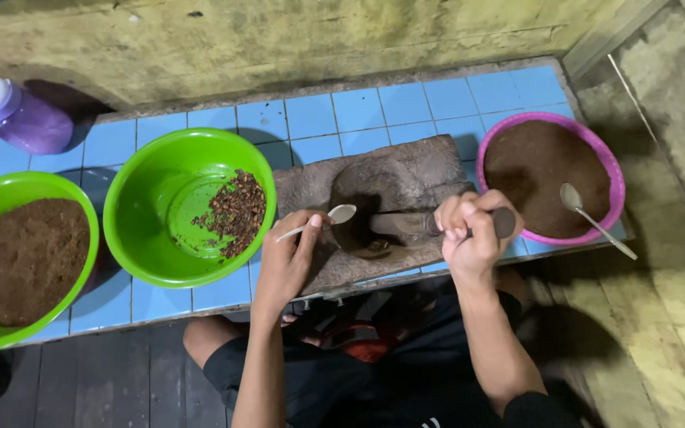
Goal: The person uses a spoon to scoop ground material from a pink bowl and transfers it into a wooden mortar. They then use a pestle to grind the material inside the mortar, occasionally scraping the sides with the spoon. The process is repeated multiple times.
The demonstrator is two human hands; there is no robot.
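The flat grey grinding stone [390, 198] is sitting right at the front edge of the blue-tiled counter [358, 111], and it looks to me as though a hard push on the pestle could be sending the dark paste off the stone onto the person's lap. The left hand [287, 257] is pinching a small metal spoon [323, 220] between thumb and fingers, its bowl hovering just over the hollow. The right hand [473, 230] is clenching tight round the dark stone pestle [406, 223], which is lying across the stone. A green plastic bowl of dark crumbs [188, 206] is standing just beside the stone.
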